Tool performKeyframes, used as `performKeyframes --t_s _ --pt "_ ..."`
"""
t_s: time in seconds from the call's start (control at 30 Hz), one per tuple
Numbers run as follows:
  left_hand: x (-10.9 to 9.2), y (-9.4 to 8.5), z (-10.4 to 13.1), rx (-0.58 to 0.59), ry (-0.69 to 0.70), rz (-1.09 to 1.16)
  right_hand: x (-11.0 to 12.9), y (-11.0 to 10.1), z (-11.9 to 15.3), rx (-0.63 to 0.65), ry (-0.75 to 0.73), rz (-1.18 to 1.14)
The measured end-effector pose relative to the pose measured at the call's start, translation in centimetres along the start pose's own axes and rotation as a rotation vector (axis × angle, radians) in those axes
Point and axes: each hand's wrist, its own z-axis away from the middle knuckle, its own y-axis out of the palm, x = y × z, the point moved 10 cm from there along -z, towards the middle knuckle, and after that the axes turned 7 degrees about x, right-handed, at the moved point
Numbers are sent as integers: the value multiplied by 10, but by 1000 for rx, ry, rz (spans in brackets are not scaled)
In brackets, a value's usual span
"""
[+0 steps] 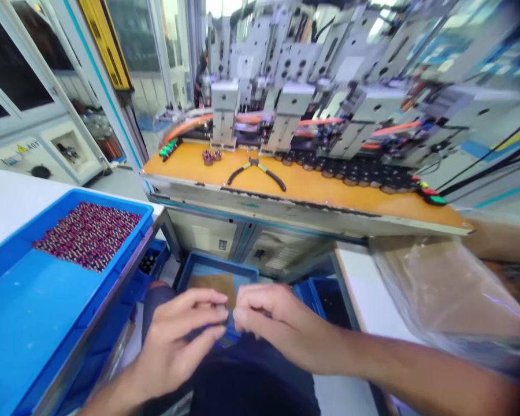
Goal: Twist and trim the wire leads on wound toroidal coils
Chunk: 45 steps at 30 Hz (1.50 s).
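Note:
My left hand (pixel 179 332) is closed in a loose pinch, the thumb below the fingers. Something small and dark may sit at its fingertips, too small to name. Close beside it, my right hand (pixel 281 326) has its fingers curled in and pressed together; whatever they hold, if anything, is hidden. A narrow gap separates the two hands above my lap. Beneath them on the floor lies a blue bin (pixel 225 263) with a piece of brown cardboard (pixel 214 284) in it.
To the left, a blue tray (pixel 39 312) holds many small red-and-dark parts (pixel 95 231). Pliers (pixel 255 167) and a small cluster of parts (pixel 210 156) lie on the orange bench (pixel 312 188) before a machine (pixel 286 98). A plastic-bagged box (pixel 437 289) stands at right.

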Motion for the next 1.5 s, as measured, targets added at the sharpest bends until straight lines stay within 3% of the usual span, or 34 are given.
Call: performKeyframes --t_s 0.07,0.1,0.17,0.2,0.27,0.37,0.47,0.63,0.73,0.83,0.93,1.03,1.13,1.27,1.5 --pt "2 -6 3 -54 8 2 -5 -16 -11 23 109 -107" --pt "4 -9 4 -85 10 1 -2 -42 -20 -86 112 -17" --pt "8 -14 6 -143 0 -10 16 -115 -33 -492 84 330" --pt "11 -16 6 -167 -12 -16 22 -146 -39 -681 141 523" --pt "16 -19 7 -209 -39 -20 14 -184 -66 -794 251 625" --pt "20 -24 7 -257 -62 -17 -14 -206 -103 -791 458 662" --pt "22 -30 11 -287 -85 -24 -34 -206 -111 -664 644 674" --pt "25 -40 19 -326 -139 -7 -37 -205 -81 -332 563 801" --pt "27 -41 22 -349 -163 36 -34 -186 -47 -270 366 1016" --pt "29 -39 22 -357 -174 68 -20 -139 -2 -418 93 1021" --pt "29 -35 18 -354 -179 74 -24 -77 39 -455 -23 655" --pt "28 -30 14 -336 -180 72 -42 -8 60 -263 5 113" --pt "27 -26 10 -313 -180 64 -41 38 71 -130 -60 -305" --pt "23 -21 7 -283 -170 47 -33 56 66 -32 -152 -576" --pt "19 -19 11 -252 -151 39 -25 52 42 8 -67 -597"
